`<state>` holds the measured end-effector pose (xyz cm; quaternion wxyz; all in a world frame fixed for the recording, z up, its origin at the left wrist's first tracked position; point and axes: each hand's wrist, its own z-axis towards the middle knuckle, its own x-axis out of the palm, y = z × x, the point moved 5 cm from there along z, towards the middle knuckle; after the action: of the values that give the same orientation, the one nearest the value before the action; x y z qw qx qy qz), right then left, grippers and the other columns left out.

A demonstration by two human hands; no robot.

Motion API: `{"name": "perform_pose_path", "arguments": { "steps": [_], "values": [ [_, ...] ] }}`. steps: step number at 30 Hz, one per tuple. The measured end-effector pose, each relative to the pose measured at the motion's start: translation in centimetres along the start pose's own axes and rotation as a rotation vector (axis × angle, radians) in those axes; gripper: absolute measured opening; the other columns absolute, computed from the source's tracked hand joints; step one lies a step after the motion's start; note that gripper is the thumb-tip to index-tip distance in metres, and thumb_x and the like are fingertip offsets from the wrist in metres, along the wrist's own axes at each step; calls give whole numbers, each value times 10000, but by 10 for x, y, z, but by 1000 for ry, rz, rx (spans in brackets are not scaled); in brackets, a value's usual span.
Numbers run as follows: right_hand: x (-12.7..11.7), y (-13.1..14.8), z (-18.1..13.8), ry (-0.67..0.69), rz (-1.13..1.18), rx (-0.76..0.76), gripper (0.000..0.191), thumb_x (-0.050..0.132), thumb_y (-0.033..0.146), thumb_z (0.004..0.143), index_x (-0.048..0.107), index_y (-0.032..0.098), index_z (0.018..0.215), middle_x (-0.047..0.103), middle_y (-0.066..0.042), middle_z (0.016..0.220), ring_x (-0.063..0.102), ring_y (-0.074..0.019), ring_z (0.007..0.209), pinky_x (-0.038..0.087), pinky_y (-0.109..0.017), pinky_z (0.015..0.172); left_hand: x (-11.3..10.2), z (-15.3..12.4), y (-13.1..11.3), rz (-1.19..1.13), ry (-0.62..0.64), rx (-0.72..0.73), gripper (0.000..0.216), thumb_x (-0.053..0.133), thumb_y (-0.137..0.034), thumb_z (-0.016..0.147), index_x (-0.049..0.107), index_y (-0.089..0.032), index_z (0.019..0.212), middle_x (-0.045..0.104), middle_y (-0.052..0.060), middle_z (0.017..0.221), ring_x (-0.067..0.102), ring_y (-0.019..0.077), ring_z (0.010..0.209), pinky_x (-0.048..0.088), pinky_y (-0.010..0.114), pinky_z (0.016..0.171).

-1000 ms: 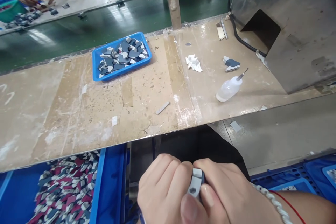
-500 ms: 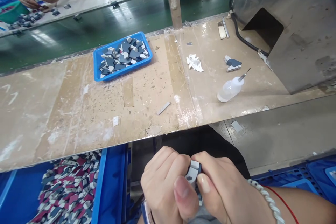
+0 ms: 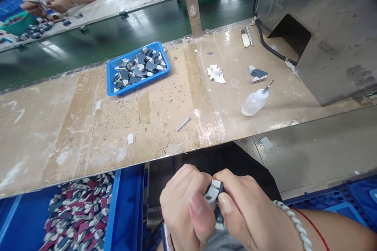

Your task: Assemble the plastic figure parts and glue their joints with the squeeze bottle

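Between my two hands, over my lap, is a small grey and dark-blue moulded piece [image 3: 212,193]. My left hand [image 3: 185,204] is closed around its left side, thumb pointing up along it. From the right, my right hand [image 3: 241,208] pinches the same piece between thumb and curled fingers. Much of the piece is hidden by the fingers. On the bench beyond lie a similar blue-and-grey piece [image 3: 258,73], a clear squeeze bottle [image 3: 253,102] with a needle tip, and a thin grey strip [image 3: 182,124].
A blue tray [image 3: 109,82] of similar pieces stands on the bench [image 3: 165,106]. Below left is a blue bin [image 3: 113,211] full of grey, blue and maroon pieces. A metal housing [image 3: 332,47] stands right. Across the green conveyor belt [image 3: 103,41], another person's hands [image 3: 59,3] handle parts.
The view has shifted slightly. Both hands keep their hold on the piece, which shows a little more of its grey face.
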<state>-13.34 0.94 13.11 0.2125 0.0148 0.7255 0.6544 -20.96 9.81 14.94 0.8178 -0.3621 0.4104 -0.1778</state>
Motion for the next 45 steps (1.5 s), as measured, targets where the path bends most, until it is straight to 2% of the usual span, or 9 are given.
{"name": "perform_pose_path", "arguments": {
  "steps": [8,12,15,18,23,28,33,40,45],
  "values": [
    [-4,6,6,-68,-68,-85,277,266,302,1027,429,202,826,479,25,654,477,-134,502,355,-283,509,1,1,2,84,-36,62,503,233,-286,1073,488,-190,650,420,6,584,383,144,528,290,322,537],
    [-8,-1,8,-140,-93,-57,481,235,554,1073,415,218,779,486,31,628,492,-137,510,357,-277,489,0,4,5,219,-62,37,508,243,-268,1076,498,-187,645,441,5,586,388,146,545,275,331,562],
    [-10,-7,2,-319,-31,-195,563,290,700,1012,518,192,1101,618,9,785,573,-116,541,470,-229,504,-5,5,11,215,-111,-85,558,207,-307,1091,533,-186,654,499,6,591,433,140,557,300,319,587],
    [-5,-3,-7,-466,-258,-420,630,423,629,1016,371,152,1424,695,-92,1076,724,-165,809,591,-213,733,-8,3,17,140,-144,-194,614,164,-402,1093,514,-193,633,501,5,567,448,142,545,310,313,579],
    [0,8,-7,-494,-406,-509,410,468,457,1054,533,124,1283,736,-109,963,734,-195,860,596,-245,791,-4,2,21,-41,-33,-231,755,27,-695,978,447,-201,593,448,9,554,402,152,510,272,318,509],
    [-10,8,-5,-421,-129,-529,285,438,259,1075,549,135,1307,704,-90,924,696,-161,792,595,-245,691,-7,3,28,-315,-11,-354,837,43,-815,890,522,-192,604,474,16,561,447,159,537,319,308,533],
    [-12,6,-4,-310,-195,-606,287,464,330,1072,632,131,1192,686,-113,1010,715,-152,922,606,-199,818,-8,10,36,-708,-98,-470,591,374,-731,951,654,-212,903,646,34,850,586,200,825,453,296,778],
    [-10,7,-1,-152,-163,-600,217,533,264,1049,647,93,1119,739,-116,1073,707,-121,1051,526,-130,981,6,17,25,-845,193,-538,452,341,-523,1054,649,-194,1024,651,91,1095,570,251,1106,424,395,1017],
    [-10,9,-1,-235,-282,-608,228,524,337,1053,651,152,1093,771,-49,986,741,-110,961,526,-103,948,19,16,24,-997,203,-533,401,360,-399,1063,657,-181,905,673,92,1004,614,246,1054,461,403,1028]
  ]
}}
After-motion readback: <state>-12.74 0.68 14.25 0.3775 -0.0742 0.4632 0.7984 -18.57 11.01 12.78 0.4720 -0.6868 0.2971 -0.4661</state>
